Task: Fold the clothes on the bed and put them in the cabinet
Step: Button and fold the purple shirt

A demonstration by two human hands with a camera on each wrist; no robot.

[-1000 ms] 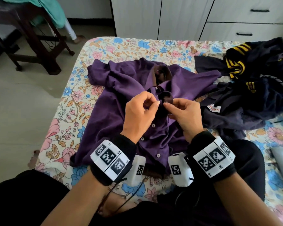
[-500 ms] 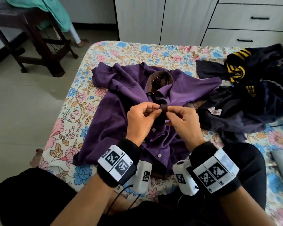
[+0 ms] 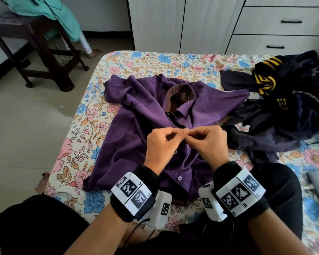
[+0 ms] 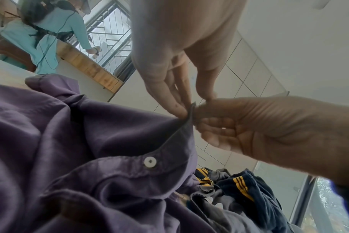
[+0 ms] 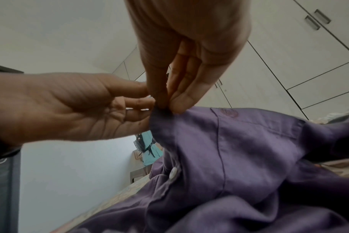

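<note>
While both hands meet at frame centre, the left hand [image 3: 161, 144] and right hand [image 3: 208, 142] each pinch the front edge of the purple shirt [image 3: 136, 129], spread on the floral bed [image 3: 77, 162]. Dark clothes [image 3: 284, 111] lie heaped at the right, the white cabinet [image 3: 210, 24] stands along the top, and a wooden table [image 3: 35, 43] stands upper left.

No legible text is showing: the white label [image 3: 242, 127] on the dark garment [image 3: 261, 133] and the wristband markers [image 3: 133, 190] are carrying unreadable print.

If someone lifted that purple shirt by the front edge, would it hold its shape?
Probably not. The purple shirt lies creased and tents limply where the left hand and right hand pinch it. It likely hangs floppy and light.
</note>
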